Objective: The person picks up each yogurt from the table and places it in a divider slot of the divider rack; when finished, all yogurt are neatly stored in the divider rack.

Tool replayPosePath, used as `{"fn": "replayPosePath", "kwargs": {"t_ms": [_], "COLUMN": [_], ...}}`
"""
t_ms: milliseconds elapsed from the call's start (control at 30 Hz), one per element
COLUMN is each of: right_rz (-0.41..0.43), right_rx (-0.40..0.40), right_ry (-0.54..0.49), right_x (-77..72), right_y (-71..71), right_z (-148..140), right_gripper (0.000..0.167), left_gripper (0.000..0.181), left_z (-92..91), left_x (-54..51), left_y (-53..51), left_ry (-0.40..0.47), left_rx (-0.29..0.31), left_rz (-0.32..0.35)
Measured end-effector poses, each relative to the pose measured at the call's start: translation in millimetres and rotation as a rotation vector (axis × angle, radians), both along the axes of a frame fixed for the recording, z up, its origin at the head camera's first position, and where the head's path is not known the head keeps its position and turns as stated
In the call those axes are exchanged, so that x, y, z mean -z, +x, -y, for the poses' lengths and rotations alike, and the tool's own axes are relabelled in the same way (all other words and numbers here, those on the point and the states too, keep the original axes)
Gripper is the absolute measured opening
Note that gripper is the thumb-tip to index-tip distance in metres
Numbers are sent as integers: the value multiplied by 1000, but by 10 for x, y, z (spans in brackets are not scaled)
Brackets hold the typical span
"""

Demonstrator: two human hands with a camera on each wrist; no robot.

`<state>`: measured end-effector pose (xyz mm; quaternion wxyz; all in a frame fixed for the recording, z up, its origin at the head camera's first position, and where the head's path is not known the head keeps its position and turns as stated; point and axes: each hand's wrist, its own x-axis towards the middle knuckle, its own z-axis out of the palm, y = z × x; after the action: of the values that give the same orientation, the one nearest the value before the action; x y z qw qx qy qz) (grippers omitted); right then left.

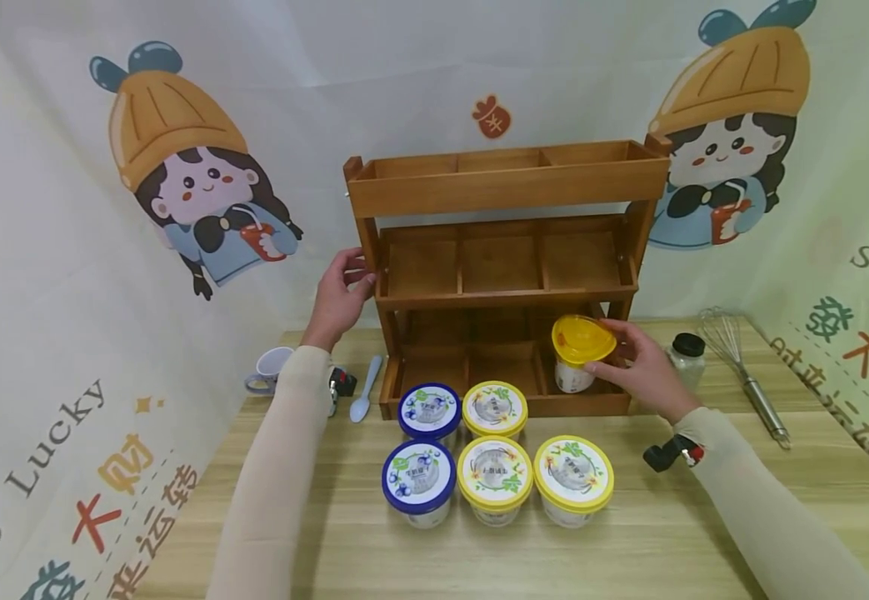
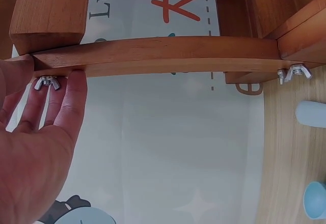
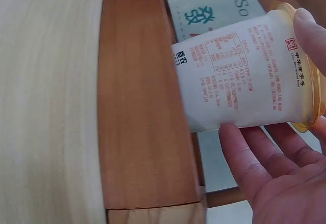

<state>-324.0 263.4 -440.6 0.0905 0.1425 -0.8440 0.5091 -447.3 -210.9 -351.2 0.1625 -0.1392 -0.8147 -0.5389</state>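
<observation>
In rack (image 1: 509,195): cup (image 1: 576,373), lid (image 1: 582,335) upward, long axis near upright — right grip (image 1: 635,367) clamps it, left grip (image 1: 340,298) clamps rack.

Smooth wooden rack (image 1: 509,193), glossy translucent plastic lid (image 1: 582,338), metal whisk (image 1: 752,388)

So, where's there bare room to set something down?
On the tabletop, on the near side of the five cups; also the three middle-tier compartments of the rack. Crowded: among those cups, and where the right hand holds another cup.
</observation>
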Motion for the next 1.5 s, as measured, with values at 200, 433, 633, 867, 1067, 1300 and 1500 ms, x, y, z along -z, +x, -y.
{"fn": "replayPosePath", "kwargs": {"t_ms": [200, 433, 633, 867, 1067, 1300, 1500], "right_rz": [12, 33, 47, 52, 26, -12, -4], "right_rx": [5, 15, 26, -4, -12, -22, -40], "right_ry": [39, 110, 131, 107, 117, 130, 124], "right_x": [114, 192, 189, 147, 111, 123, 170], "right_y": [-93, -101, -93, -34, 94, 235, 395], "right_z": [40, 76, 87, 12, -63, -97, -104], "right_gripper": [79, 82, 82, 84, 81, 76, 69], "left_gripper": [46, 46, 46, 46, 45, 44, 44], "left_z": [-4, -30, -29, -20, -24, -15, 1], "left_x": [-2, -21, -24, -12, -28, -43, -4], "left_y": [-6, 0, 7, -2, -4, 14, -15], "left_ry": [-12, -41, -48, -58, -77, -74, -82], "left_rx": [-3, -12, -16, -11, -5, -11, -8], "left_rz": [-2, -13, -34, -39, -54, -51, -44]}}
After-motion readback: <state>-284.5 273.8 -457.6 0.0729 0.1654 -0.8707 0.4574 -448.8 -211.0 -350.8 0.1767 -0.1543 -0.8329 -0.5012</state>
